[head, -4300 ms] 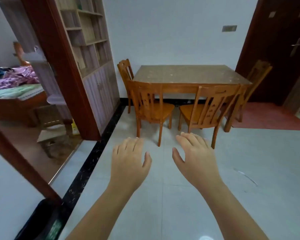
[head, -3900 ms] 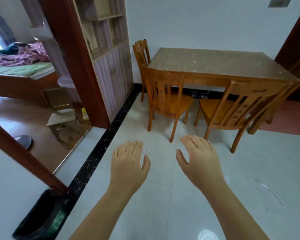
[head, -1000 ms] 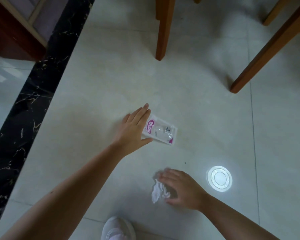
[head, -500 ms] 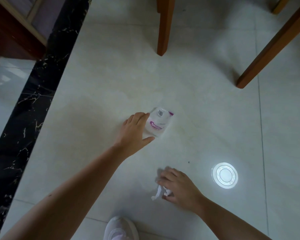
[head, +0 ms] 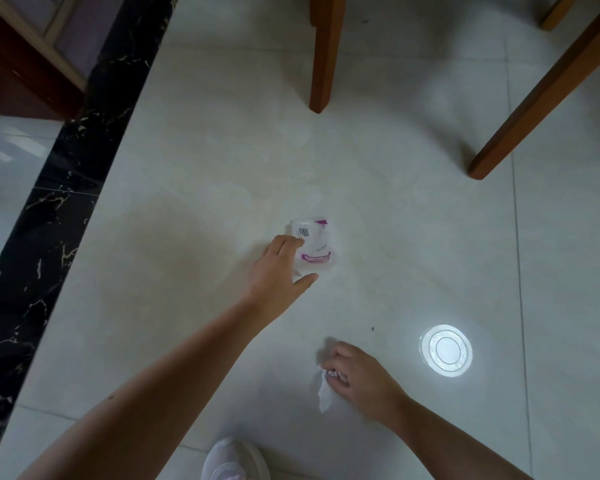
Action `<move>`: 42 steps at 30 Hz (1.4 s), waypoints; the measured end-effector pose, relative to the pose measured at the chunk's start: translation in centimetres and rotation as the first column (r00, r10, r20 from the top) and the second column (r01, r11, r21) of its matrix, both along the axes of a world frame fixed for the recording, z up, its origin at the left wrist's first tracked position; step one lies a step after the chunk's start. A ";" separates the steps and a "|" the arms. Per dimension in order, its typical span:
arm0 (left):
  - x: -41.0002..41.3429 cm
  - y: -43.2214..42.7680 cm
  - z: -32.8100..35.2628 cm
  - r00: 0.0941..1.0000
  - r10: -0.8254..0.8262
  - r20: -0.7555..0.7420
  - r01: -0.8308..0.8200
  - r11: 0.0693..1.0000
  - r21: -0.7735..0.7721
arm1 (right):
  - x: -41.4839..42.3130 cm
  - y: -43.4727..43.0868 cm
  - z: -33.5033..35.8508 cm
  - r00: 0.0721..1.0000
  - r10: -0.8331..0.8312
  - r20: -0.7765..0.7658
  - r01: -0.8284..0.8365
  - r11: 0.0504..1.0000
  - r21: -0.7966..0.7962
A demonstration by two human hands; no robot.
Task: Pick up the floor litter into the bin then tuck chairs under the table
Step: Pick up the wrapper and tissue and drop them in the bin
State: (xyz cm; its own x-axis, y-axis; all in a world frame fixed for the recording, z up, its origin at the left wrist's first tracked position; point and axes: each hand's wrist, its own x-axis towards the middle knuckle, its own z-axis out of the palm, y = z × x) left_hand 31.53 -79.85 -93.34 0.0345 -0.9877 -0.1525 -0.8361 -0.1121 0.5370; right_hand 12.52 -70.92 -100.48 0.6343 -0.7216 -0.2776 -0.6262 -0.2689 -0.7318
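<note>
Pinching a clear, pink-printed plastic wrapper (head: 315, 249) in the left hand (head: 278, 268), low at the pale tiled floor (head: 187, 237); clutching a crumpled white tissue (head: 325, 398) in the curled right hand (head: 359, 379), nearer the white shoe (head: 234, 462)

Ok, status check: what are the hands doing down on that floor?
Left hand pinches plastic wrapper at its edge. Right hand grips crumpled tissue. Chair legs ahead, clear of both. Bin out of view.

The bare left hand (head: 278, 268), arm stretched forward, curls its fingers over a clear pink-printed plastic wrapper (head: 314, 245) (thumb spread wide); the bare right hand (head: 357, 379) pinches a crumpled white tissue (head: 325, 398).
</note>
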 end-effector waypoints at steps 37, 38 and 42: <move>-0.7 9.8 47.1 0.886 0.390 -0.251 -0.439 0.880 -0.182 | 0.7 -4.4 54.2 0.768 -0.555 0.321 0.603 0.795 -0.069; -0.9 10.7 49.1 0.877 0.404 -0.260 -0.457 0.867 -0.197 | 0.7 -4.0 56.4 0.778 -0.536 0.328 0.587 0.806 -0.077; -1.8 14.8 56.5 0.839 0.476 -0.265 -0.539 0.797 -0.272 | 0.5 -2.1 64.6 0.819 -0.461 0.343 0.523 0.845 -0.114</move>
